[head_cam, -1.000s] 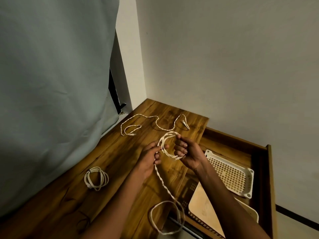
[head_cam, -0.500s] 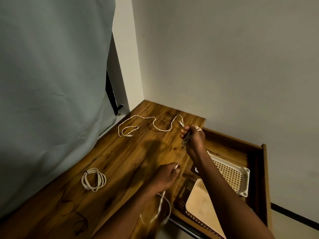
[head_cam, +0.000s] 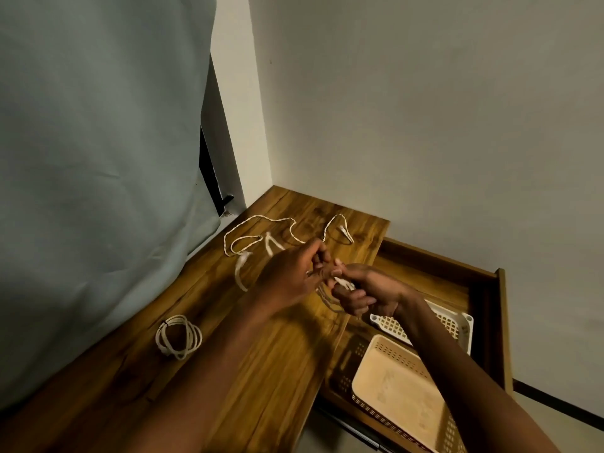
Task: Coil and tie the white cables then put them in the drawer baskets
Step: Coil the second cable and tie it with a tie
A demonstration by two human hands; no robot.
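Observation:
Both hands meet over the middle of the wooden desk [head_cam: 261, 371]. My right hand [head_cam: 362, 291] grips a bundle of white cable loops [head_cam: 343, 283]. My left hand [head_cam: 295, 269] pinches the same cable just beside it, and a blurred length of it [head_cam: 242, 271] swings out to the left. A second white cable [head_cam: 258, 228] lies loose and uncoiled at the far end of the desk. A coiled white cable [head_cam: 178, 336] rests on the desk at the left. Two baskets sit in the open drawer [head_cam: 500, 322]: a white one [head_cam: 457, 325] and a beige one [head_cam: 402, 397].
A grey-green curtain [head_cam: 98, 158] hangs along the desk's left side. A plain wall [head_cam: 425, 109] stands behind the desk and drawer. A dark perforated basket [head_cam: 346, 364] sits partly under the beige one at the drawer's left edge.
My left hand rose from the desk's near edge to meet the right hand, pulling the trailing cable up. The right hand came back from the far end toward the middle.

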